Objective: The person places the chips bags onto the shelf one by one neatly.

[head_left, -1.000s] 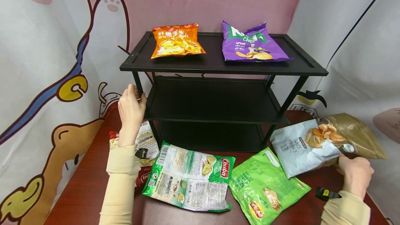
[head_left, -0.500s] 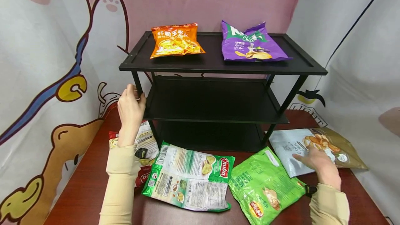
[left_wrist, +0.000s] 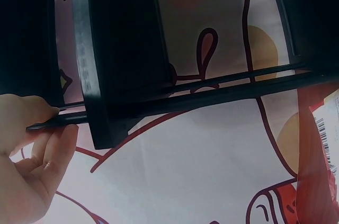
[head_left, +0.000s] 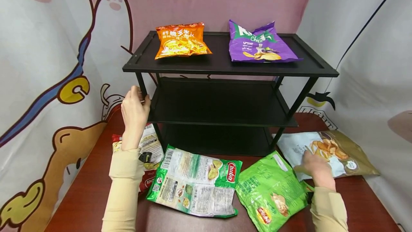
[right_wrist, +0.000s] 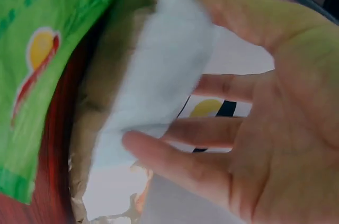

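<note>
My left hand (head_left: 134, 112) pinches the front left post (head_left: 141, 84) of a black three-tier shelf (head_left: 222, 103). Thumb and fingers close round that post (left_wrist: 69, 119) in the left wrist view. On the right, my right hand (head_left: 317, 169) is over a blue-and-gold bag of cassava chips (head_left: 355, 151) that lies flat on the table. The right wrist view shows its fingers (right_wrist: 212, 131) spread and extended against the pale part of the bag (right_wrist: 159, 70), the thumb apart from them. A green chip bag (head_left: 273, 189) lies just left of this hand.
A green-and-white Chuba bag (head_left: 193, 183) lies before the shelf. Partly behind my left arm is a red-and-white bag (head_left: 151, 148). An orange snack bag (head_left: 181, 42) and a purple chip bag (head_left: 259, 46) sit on the top tier. Printed cloth (head_left: 363, 63) hangs around the table (head_left: 83, 189).
The cassava chips bag, earlier gripped and raised at its right side, now lies flat. My right hand has let go and moved left across it. My left hand stays on the post.
</note>
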Demonstrator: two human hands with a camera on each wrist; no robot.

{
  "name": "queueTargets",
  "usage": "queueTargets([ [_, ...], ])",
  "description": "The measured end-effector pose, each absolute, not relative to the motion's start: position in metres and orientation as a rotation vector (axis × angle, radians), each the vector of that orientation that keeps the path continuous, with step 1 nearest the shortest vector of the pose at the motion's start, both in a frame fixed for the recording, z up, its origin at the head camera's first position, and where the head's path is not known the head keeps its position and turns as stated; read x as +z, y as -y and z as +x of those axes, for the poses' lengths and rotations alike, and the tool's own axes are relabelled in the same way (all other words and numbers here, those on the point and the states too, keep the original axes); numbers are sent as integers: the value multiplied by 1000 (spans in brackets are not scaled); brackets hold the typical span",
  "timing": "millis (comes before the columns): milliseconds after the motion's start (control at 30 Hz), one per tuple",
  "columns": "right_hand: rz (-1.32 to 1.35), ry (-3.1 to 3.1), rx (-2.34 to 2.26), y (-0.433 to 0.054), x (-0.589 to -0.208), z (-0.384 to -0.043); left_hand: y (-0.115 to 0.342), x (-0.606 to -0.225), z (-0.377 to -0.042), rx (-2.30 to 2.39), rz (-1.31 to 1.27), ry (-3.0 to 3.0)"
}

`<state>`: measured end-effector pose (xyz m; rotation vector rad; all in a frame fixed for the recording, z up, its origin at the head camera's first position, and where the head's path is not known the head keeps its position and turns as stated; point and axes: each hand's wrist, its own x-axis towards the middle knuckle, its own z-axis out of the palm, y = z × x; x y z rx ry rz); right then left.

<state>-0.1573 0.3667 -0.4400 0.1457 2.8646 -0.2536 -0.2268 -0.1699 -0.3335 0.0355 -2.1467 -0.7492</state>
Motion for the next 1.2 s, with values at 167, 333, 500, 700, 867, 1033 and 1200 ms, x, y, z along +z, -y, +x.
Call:
queueTargets([
  [167, 209, -2861, -301, -371, -431, -160, 170, -333, -227, -751, 39, 2148],
  [333, 354, -2924, -409, -366, -425, -162, 171, -334, -227, -750, 36, 2145],
  [500, 561, -3034, -544, -358, -425, -164, 170, -334, -227, -749, 29, 2147],
  [700, 748, -3099, -671, -360, -432, -170, 169, -334, -227, -751, 33, 2153],
  [867, 658, -3032, -665, -365, -438, -173, 169, -334, -227, -751, 28, 2159],
  [1033, 359, -2854, -503, -374, -438, -172, 170, -335, -228, -750, 32, 2149],
  [1200, 287, -2762, -481, -379, -443, -168, 171, -335, -228, -747, 34, 2146],
])
